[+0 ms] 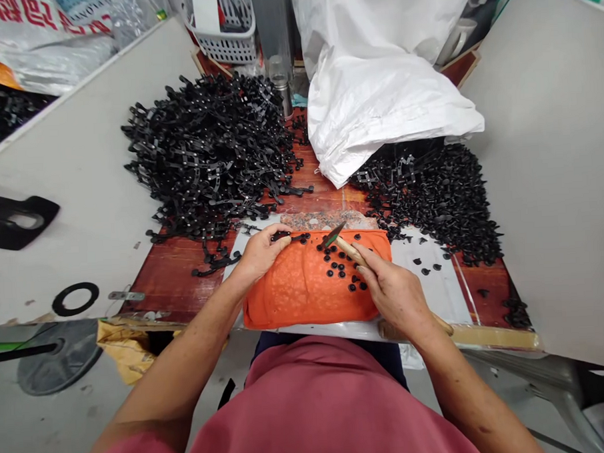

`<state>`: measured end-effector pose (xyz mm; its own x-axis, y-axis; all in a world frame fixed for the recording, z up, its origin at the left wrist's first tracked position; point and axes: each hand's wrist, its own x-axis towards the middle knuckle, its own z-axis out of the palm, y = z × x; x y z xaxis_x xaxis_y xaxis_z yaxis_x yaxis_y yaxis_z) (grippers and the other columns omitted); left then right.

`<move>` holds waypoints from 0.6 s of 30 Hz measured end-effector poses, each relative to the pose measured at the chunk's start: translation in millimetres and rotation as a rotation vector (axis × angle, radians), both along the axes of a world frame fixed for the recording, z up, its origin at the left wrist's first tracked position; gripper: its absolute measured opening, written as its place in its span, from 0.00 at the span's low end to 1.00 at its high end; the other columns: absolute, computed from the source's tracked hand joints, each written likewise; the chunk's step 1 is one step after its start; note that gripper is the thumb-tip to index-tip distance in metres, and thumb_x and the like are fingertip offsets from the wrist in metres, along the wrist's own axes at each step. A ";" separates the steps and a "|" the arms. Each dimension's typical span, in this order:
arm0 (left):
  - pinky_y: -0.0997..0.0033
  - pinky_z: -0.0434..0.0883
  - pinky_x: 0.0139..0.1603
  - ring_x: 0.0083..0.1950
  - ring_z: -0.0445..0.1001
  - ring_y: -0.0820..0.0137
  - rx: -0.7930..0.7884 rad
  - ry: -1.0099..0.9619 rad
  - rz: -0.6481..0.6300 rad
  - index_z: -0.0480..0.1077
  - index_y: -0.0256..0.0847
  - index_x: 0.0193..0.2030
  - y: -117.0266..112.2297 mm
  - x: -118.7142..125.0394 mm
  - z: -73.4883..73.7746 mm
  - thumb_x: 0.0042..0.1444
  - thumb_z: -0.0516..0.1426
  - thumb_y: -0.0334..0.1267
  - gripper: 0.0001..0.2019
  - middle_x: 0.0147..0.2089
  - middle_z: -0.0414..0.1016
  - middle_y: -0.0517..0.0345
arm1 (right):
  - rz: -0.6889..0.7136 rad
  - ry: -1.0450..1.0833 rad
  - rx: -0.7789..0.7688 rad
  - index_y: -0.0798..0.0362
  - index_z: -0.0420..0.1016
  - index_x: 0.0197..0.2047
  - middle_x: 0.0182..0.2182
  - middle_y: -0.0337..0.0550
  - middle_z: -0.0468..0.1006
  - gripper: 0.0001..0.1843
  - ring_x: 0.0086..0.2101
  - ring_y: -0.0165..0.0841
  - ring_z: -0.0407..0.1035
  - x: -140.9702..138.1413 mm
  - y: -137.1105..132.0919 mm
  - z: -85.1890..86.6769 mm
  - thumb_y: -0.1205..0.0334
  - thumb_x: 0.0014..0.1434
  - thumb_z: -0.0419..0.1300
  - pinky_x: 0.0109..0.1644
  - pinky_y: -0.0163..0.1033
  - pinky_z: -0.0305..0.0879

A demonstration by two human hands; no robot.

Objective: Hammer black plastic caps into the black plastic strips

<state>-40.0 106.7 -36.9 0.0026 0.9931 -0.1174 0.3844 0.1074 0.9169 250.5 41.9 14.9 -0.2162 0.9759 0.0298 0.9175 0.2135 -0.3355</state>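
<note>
The left hand [260,255] has its thumb and fingers pinched together on a small black strip [297,238], whose free end points to the right. That grip looks chosen to keep the strip steady while leaving its far end bare and the fingertips out of the hammer's way. The right hand [392,286] is closed round the wooden handle of a hammer [350,250], fairly near the head, probably for fine control rather than force; the rest of the handle comes out behind the palm.

The strip lies at the back edge of an orange cloth [285,291], just short of the hammer head. It is dark and slim, with rounded knobs at the end; the part under the fingers is hidden. The hammer head is narrow, dark and greenish, tapering to a tip. Loose black caps [341,275] are scattered on the right half of the cloth, presumably to be within easy reach of the right hand.

Behind the cloth is a worn, speckled slab [326,220]. Farther out, a tangled heap of black strips [208,150] sits on the left and a heap of black pegs [445,193] on the right, seemingly one supply per hand. A white sack [391,96] slumps over the pegs' back edge.
</note>
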 end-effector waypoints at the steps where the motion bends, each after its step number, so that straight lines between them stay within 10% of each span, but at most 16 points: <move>1: 0.70 0.71 0.45 0.46 0.76 0.66 0.004 -0.005 -0.003 0.76 0.41 0.49 0.5 -0.6 -0.9 0.56 0.59 0.44 0.16 0.48 0.80 0.56 | 0.000 -0.004 0.001 0.41 0.66 0.72 0.48 0.43 0.86 0.27 0.39 0.38 0.82 -0.9 0.8 0.0 0.59 0.72 0.52 0.38 0.38 0.73; 18: 0.74 0.61 0.29 0.27 0.64 0.73 0.005 0.196 0.013 0.78 0.43 0.49 -4.6 2.9 3.5 0.56 0.58 0.44 0.16 0.35 0.78 0.62 | 0.028 -0.044 -0.043 0.40 0.63 0.73 0.47 0.43 0.85 0.28 0.39 0.38 0.80 -8.8 10.1 6.3 0.59 0.72 0.52 0.39 0.40 0.71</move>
<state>-37.0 102.1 -33.4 -0.0330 0.9934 -0.1094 0.5545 0.1093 0.8250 241.7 52.0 21.2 -0.2432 0.9697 -0.0222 0.9257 0.2252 -0.3040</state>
